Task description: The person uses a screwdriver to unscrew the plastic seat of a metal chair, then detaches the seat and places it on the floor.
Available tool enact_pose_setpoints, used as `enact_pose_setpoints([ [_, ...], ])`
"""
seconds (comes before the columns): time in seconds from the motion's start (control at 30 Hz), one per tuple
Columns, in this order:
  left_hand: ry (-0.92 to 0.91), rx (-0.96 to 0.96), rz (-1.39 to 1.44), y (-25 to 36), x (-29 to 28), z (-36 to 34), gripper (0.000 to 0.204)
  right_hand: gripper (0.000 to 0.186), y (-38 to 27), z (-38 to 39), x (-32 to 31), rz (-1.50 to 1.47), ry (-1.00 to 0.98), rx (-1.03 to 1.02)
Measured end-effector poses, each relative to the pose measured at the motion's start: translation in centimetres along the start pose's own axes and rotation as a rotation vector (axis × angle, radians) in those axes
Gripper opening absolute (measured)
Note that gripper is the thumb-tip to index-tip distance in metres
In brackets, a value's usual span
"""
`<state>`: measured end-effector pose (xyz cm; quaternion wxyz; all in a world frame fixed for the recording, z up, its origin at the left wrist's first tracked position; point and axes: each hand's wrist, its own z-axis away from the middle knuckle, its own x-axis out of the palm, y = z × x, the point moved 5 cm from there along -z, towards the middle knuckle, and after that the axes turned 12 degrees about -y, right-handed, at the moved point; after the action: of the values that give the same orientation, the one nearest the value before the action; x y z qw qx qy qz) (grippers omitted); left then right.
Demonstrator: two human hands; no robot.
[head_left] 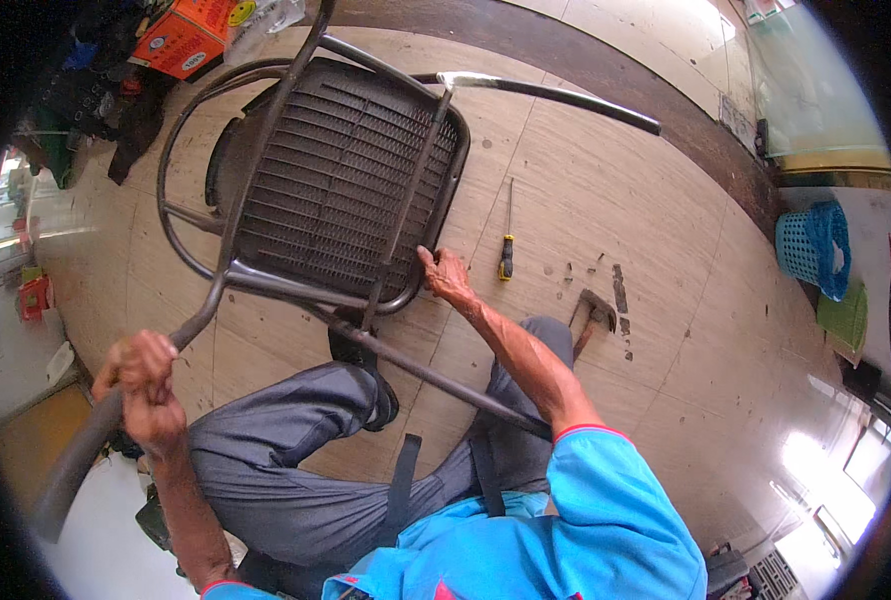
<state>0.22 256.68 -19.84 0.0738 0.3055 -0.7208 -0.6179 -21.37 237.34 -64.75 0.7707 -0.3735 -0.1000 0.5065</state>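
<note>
A dark metal-framed chair (341, 160) with a ribbed plastic seat lies tipped over in front of me, underside up. My left hand (144, 390) is closed around one of its tubular legs, which runs toward the lower left. At the near right corner of the seat, my right hand (446, 275) grips the rim; some of its fingertips are hidden. Another leg reaches across my thighs. To the right of the seat, a screwdriver (507, 255) with a black and yellow handle rests on the floor. Beside my right knee lies a hammer (594, 322).
Dark flat scraps (621, 290) and small bits lie beyond the hammer on the tiled floor (706, 400). An orange box (184, 38) and dark clutter stand at the far left. A blue basket (811, 250) is by the right wall.
</note>
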Motion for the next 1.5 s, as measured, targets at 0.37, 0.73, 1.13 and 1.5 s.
enact_pose_setpoints([
  [0.37,0.31,-0.129,0.108,1.0,-3.4,0.4,0.043,0.052,-0.9,6.2,-1.5,-0.417,-0.009,-0.29],
  [0.73,0.691,-0.256,0.11,1.4,-7.6,1.0,0.048,0.057,6.4,7.3,-3.0,-1.317,-0.222,0.121],
  [1.13,0.618,-0.279,0.12,-0.1,-8.0,1.6,0.047,0.039,3.1,16.7,-4.0,-0.351,-0.393,-0.028],
  [1.5,0.633,-0.322,0.163,0.1,-7.8,-0.1,0.047,0.038,1.6,20.2,-8.2,-0.631,-0.18,-0.038],
])
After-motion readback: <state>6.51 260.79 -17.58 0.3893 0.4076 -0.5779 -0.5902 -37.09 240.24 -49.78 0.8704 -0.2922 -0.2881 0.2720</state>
